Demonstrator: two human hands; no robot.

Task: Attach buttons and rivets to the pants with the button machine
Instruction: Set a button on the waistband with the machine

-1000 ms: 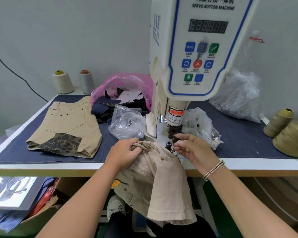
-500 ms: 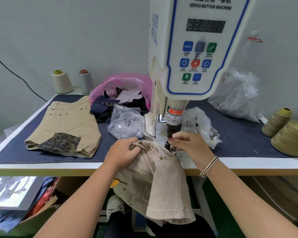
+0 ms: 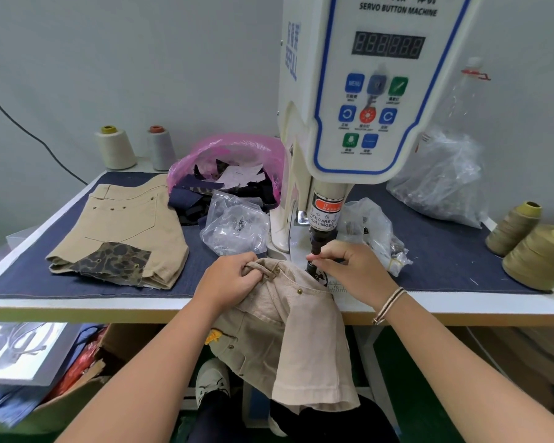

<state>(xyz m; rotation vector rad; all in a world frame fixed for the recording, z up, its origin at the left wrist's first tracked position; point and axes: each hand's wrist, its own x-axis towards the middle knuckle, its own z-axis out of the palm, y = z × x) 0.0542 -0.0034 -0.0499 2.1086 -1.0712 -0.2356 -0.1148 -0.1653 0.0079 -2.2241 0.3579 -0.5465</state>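
Note:
The white servo button machine (image 3: pixel 362 91) stands mid-table, its dark punch head (image 3: pixel 315 247) pointing down. Beige pants (image 3: pixel 298 334) hang over the table's front edge, waistband up by the punch. My left hand (image 3: pixel 229 279) grips the waistband at a belt loop. My right hand (image 3: pixel 349 266) is at the punch tip with thumb and forefinger pinched together; what they hold is too small to tell. A brass rivet (image 3: pixel 300 291) shows on the pants below the waistband.
A folded beige pair with a camouflage patch (image 3: pixel 122 238) lies at left on the blue mat. A pink bag of scraps (image 3: pixel 227 167), clear bags of hardware (image 3: pixel 234 225) (image 3: pixel 442 180) and thread cones (image 3: pixel 531 247) (image 3: pixel 115 148) surround the machine. Boxes sit under the table.
My right hand has moved up and left from beside the lower die to the punch tip, fingers pinched. My left hand keeps its grip on the waistband.

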